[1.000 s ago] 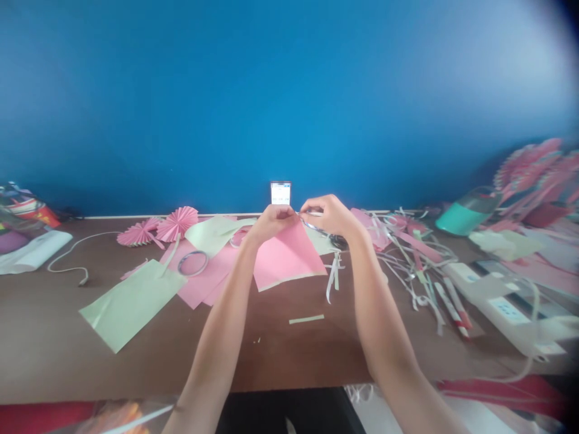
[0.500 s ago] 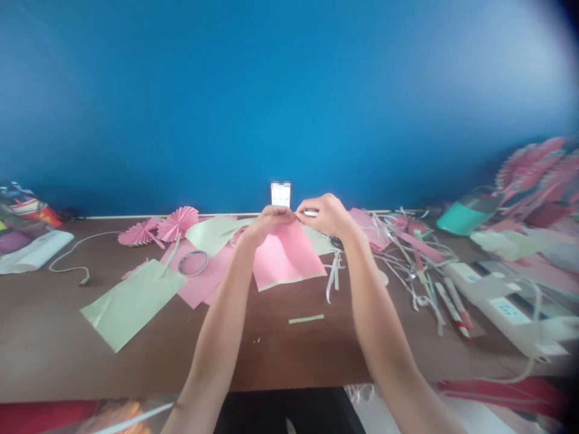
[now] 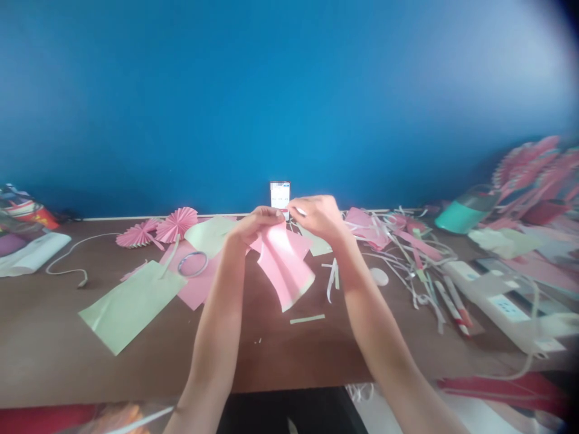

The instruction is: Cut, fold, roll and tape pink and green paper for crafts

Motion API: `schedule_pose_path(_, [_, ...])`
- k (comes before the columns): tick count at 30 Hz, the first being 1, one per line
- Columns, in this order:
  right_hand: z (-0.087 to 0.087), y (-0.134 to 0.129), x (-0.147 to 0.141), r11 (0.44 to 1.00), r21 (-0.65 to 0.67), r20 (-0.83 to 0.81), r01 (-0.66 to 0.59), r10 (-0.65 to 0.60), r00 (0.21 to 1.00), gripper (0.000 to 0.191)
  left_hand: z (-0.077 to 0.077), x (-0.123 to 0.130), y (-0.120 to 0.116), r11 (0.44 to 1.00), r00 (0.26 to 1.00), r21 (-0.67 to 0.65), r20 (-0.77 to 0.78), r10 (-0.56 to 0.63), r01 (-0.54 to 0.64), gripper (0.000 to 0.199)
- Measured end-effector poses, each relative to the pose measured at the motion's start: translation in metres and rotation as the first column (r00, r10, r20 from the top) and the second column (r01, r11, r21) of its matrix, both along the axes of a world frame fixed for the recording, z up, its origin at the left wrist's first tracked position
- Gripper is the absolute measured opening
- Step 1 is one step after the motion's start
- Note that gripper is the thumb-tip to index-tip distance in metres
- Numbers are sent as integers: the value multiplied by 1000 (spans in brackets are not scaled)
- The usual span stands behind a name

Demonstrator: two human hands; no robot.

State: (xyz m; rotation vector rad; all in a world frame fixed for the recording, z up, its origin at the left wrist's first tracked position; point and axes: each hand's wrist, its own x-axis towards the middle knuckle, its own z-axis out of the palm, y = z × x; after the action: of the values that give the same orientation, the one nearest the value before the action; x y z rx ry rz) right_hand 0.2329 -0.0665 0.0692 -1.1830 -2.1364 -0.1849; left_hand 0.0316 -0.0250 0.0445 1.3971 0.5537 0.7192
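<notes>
My left hand point(image 3: 260, 223) is closed, pinching the top edge of a pink sheet of paper point(image 3: 287, 262). The sheet hangs down over the table in a soft bend, with a pale strip along its lower edge. My right hand point(image 3: 319, 214) is closed round a slim white pen-like object point(image 3: 300, 211), mostly hidden by the fingers. A small red bit point(image 3: 283, 210) shows between the two hands; I cannot tell which thing it belongs to. Behind the hands, a lit phone point(image 3: 280, 193) stands upright against the blue wall.
Left lie a green sheet point(image 3: 131, 307), a tape roll point(image 3: 192, 264) and folded pink paper fans point(image 3: 177, 224). Right are paper strips point(image 3: 409, 265), red-and-white pens point(image 3: 455, 307), a power strip point(image 3: 502, 307) and a green container point(image 3: 465, 212). A green strip point(image 3: 307, 319) lies near the front.
The pink sheet has swung and now hangs lower, more bent. Both hands have shifted slightly left, and the right hand has turned a little.
</notes>
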Motion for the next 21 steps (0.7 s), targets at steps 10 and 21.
schedule_pose_path(10, [12, -7, 32, 989, -119, -445, -91, 29, 895, 37, 18, -4, -7, 932, 976, 320, -82, 204, -168, 35])
schedule_pose_path(21, [4, 4, 29, 886, -357, -407, -297, 139, 903, 34, 19, -5, -10, 939, 959, 297, -164, 229, -174, 39])
